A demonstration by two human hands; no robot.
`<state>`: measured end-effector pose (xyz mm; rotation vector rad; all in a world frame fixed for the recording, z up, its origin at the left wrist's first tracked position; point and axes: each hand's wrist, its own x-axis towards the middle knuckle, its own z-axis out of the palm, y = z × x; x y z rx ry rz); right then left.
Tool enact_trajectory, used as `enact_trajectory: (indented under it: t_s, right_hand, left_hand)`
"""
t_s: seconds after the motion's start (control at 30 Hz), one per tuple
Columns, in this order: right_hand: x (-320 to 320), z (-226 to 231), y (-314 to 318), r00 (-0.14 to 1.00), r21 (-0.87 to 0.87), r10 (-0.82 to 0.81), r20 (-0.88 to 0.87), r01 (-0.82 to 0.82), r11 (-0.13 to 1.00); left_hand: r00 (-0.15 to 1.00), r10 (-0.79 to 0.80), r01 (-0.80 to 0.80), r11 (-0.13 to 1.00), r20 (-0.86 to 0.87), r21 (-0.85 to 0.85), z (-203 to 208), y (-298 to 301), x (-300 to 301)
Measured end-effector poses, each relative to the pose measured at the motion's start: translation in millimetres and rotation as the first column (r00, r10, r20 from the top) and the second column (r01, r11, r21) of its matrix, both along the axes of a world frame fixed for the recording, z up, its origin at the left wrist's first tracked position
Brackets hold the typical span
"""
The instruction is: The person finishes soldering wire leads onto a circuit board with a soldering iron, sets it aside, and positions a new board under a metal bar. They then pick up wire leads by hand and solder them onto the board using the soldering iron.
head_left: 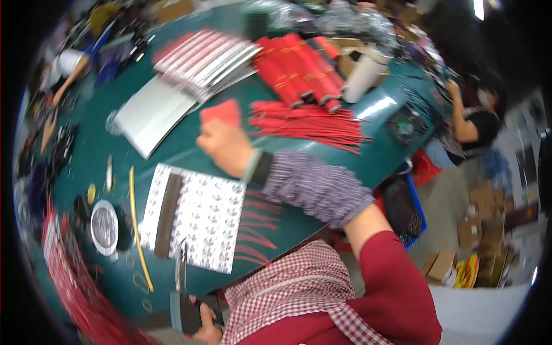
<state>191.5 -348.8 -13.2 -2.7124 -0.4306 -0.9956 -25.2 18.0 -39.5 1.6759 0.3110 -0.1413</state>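
A green table (92,144) spreads across the scene; a thick bundle of red strands (72,270) fills its near left side; a stack of red-and-white sheets (210,57) lies far, with red rolls (299,66) to its right; the patterned white board (207,221) lies near, a dark bar (168,215) across its left part; the dark tool (179,310) is at the near edge, its metal tip over the board; the right hand (227,148), beyond the board, is curled at a red piece (221,110), too blurred to tell whether it pinches it; the left hand (208,328), partly hidden, is wrapped around the tool's handle.
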Motion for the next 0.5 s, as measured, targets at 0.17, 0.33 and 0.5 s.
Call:
enact_trajectory:
  t_s: [0.17,0.33,0.5]
  right_hand:
    - [-103.7,20.7,42.8,0.965,0.301,0.233,-0.123,-0.187,0.935]
    - [-184.6,5.9,81.2,0.927,0.495,0.318,-0.199,-0.185,0.849]
    - [-206.0,-14.6,104.0,0.937,0.515,0.258,-0.234,-0.105,0.850]
  left_hand:
    - [0.986,0.147,-0.136,0.982,0.082,-0.131,10.8,-20.1,-29.4]
    - [0.982,-0.026,0.022,0.999,0.185,0.027,-2.3,-1.7,-50.0]
    - [0.867,-0.401,0.198,0.822,0.297,0.533,3.6,2.7,-58.1]
